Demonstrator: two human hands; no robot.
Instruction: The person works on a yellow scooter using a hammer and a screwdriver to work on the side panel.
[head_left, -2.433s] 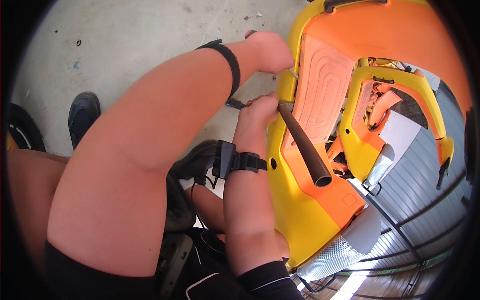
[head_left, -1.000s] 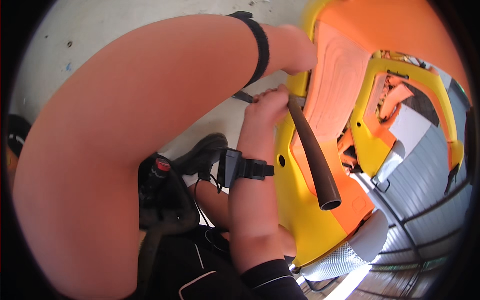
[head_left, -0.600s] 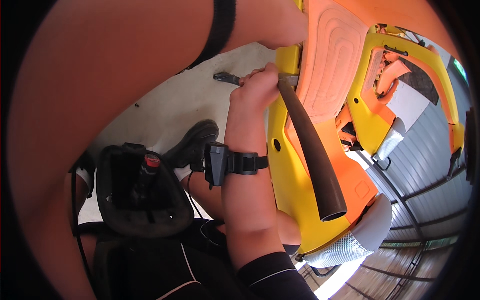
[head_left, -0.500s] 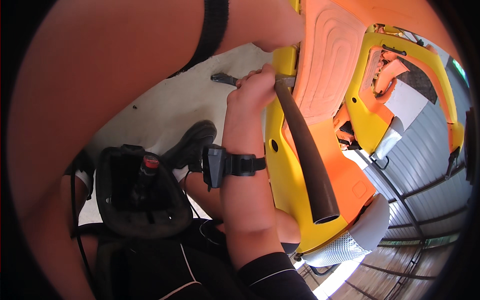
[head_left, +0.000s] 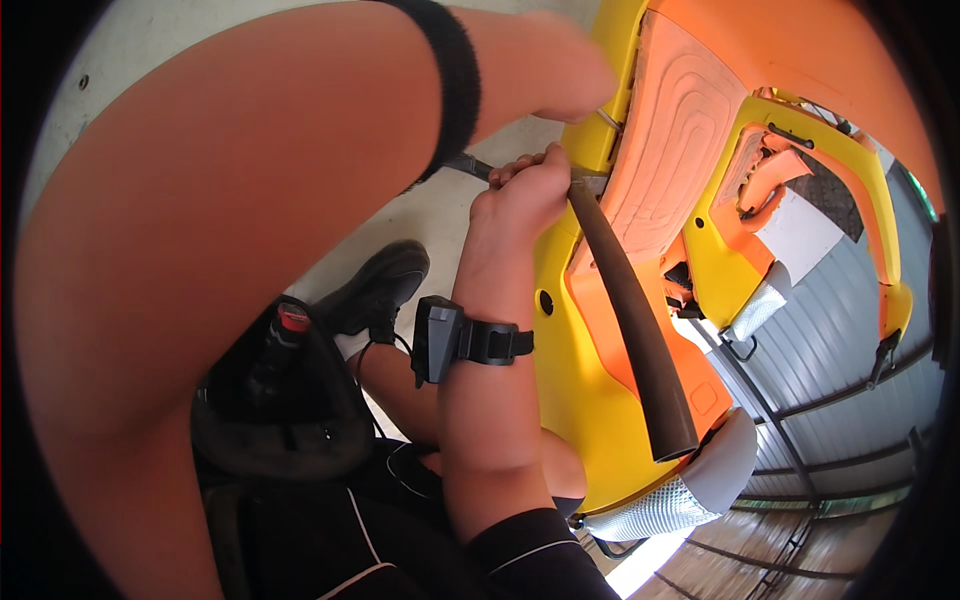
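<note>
My left arm crosses from the left to the top centre. My left hand point(head_left: 578, 72) is curled and blurred, close to the edge of a yellow panel point(head_left: 612, 50); a thin metal shank point(head_left: 607, 120) pokes out below it, and the rest of what it grips is hidden. My right hand point(head_left: 535, 190) is closed round a dark-handled tool point(head_left: 468, 166), with a grey metal piece point(head_left: 590, 182) showing on the far side of the fist against the panel. From there a dark, slightly curved tube point(head_left: 635, 330) slopes down to the right, its hollow end towards me.
Beside the yellow panel lies an orange ribbed panel point(head_left: 665, 130). Another yellow and orange frame point(head_left: 725, 240) stands behind. Silvery foil padding point(head_left: 650, 510) hangs at the lower right. A dark open pouch point(head_left: 280, 450) holds a red-topped item point(head_left: 293, 318). My black shoe point(head_left: 375, 285) rests on the floor.
My left forearm has swung lower in view, covering part of the tool handle and pouch. Both hands and the tube appear slightly lower and further right. The thin shank has come into view.
</note>
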